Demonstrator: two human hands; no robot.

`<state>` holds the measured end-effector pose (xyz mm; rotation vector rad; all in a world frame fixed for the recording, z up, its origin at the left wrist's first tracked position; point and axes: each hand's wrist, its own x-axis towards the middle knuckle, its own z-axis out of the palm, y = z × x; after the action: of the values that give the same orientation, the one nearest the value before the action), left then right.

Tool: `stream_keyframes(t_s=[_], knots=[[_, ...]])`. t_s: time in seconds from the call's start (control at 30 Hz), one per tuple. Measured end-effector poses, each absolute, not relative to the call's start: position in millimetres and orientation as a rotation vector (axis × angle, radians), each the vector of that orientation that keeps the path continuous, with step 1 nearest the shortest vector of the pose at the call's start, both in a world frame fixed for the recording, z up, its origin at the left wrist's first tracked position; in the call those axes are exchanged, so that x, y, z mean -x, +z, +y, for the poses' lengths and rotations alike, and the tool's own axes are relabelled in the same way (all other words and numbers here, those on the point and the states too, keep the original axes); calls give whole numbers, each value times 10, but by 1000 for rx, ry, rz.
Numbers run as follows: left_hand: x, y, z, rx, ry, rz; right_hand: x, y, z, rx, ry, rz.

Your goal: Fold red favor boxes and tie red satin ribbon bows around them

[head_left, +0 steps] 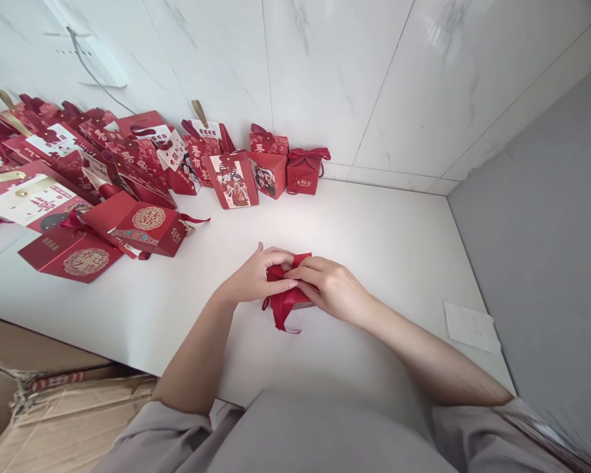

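Observation:
A small red gift box [303,304] sits on the white table in front of me, mostly covered by my hands. A dark red ribbon [282,307] lies across its top, with one tail hanging over the near side onto the table. My left hand [257,274] comes from the left, its thumb and fingers closed on the ribbon at the top of the box. From the right, my right hand [331,284] pinches the ribbon beside the left fingertips. Exactly how the ribbon runs between the fingers is hidden.
Several red gift boxes with ribbons and printed fronts crowd the left and back; a ribbon-tied box [303,176] ends the row. A white paper sheet [471,327] lies at the right edge. Cardboard boxes [79,410] stand below left. A marbled wall [325,79] closes the back.

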<state>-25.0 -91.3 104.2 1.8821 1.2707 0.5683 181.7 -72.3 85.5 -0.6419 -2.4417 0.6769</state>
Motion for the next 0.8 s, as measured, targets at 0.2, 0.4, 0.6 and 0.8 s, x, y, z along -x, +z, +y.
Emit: stream_keyframes(t_s=[0.2,0.4,0.6,0.8], knots=[[302,1061,-899,-1796,569,1139,-1894,908,-606,577,1138,-2264],[241,1062,-899,-1799,570,1238,-2025,978,-514,679,1706,-2048],[245,1015,-900,-1817,576,1273,-2068,1006,-446,627,1965,-1797],[190,1023,-935,-1968,679,1364,-2162,1052,-434,713,1967,-1868]])
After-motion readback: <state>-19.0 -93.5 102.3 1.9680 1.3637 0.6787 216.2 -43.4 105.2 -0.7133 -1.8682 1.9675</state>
